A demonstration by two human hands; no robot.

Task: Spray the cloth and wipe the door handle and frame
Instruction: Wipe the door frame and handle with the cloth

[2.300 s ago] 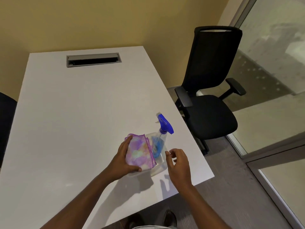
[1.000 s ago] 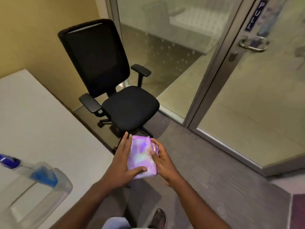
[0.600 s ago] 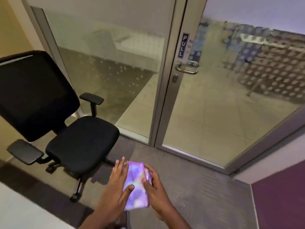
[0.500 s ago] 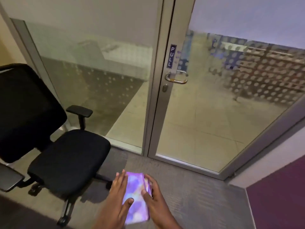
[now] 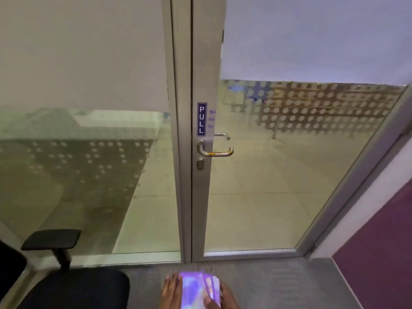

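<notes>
Both the left hand point(image 5: 172, 292) and right hand point(image 5: 225, 297) grasp the folded cloth point(image 5: 197, 291) at six o'clock, seemingly readying it for the door handle point(image 5: 217, 151) at twelve.

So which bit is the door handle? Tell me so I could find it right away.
Find the tall grey door frame running up the middle between the glass panes. Partway up it is a dark PULL sign. The handle is right below: a silver lever sticking out to the right over the glass, with the small keyhole underneath it.
</notes>
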